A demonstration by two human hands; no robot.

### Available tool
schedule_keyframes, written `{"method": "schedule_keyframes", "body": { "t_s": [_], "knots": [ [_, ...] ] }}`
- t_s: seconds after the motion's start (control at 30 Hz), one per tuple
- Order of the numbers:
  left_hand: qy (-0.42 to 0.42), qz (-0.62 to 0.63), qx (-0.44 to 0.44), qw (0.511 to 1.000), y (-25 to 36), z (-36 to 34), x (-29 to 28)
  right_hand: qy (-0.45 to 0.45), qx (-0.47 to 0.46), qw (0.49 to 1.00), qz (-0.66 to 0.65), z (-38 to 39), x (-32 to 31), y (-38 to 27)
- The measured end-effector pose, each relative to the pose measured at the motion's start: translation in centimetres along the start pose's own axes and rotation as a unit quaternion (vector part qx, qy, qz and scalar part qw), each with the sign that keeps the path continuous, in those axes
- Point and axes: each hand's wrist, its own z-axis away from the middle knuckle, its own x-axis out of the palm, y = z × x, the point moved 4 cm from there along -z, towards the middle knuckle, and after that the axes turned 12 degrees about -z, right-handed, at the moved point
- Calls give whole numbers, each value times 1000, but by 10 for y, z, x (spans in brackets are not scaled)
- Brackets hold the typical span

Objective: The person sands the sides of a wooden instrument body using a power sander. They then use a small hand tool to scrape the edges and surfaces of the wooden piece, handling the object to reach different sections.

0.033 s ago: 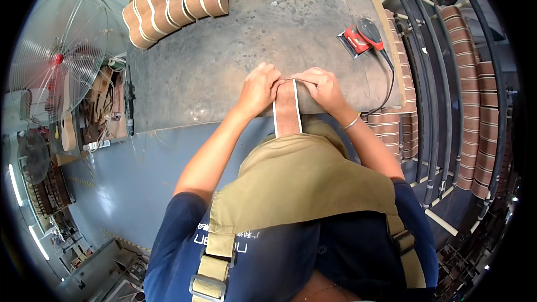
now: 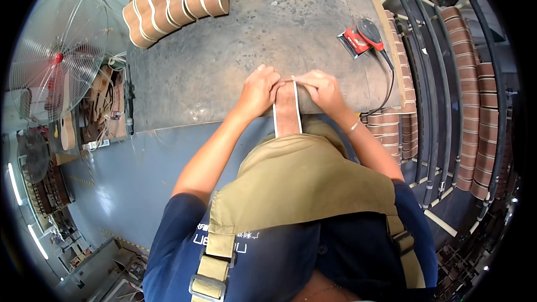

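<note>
A brown wooden piece with white edging (image 2: 288,109), like a small guitar body seen edge-on, reaches from my apron to the near edge of the workbench (image 2: 184,89). At its far end my left hand (image 2: 258,90) is closed, with fingers curled beside the left corner. My right hand (image 2: 321,89) pinches at the right corner, thumb and forefinger together. Between the two hands a thin brown strip (image 2: 287,79) lies across the end of the piece, and both hands grip it. The lower part of the piece is hidden behind my apron (image 2: 313,173).
A row of similar brown bodies with white edges (image 2: 179,3) stands at the back left. A red and black power sander (image 2: 362,38) rests on the right, its cord running over the near edge. A large fan (image 2: 59,59) is at left; racks (image 2: 430,78) stand at right.
Both hands stay at the far end of the wooden piece. The strip and the fingers have shifted only very slightly.
</note>
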Motion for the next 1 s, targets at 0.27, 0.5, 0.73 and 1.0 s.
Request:
{"method": "schedule_keyframes", "body": {
  "t_s": [0.27,0.5,0.73,1.0],
  "knots": [
    [-21,45,31,998,27,54,-5,-38,71,996,-30,53,9,-16],
    [-151,164,8,975,45,76,-28,-143,198,966,-86,69,-2,-59],
    [-296,235,63,924,53,94,-36,-171,327,915,-161,89,-10,-103],
    [-93,-133,263,951,42,17,-35,111,324,929,-143,116,-35,-79]
  ]
}}
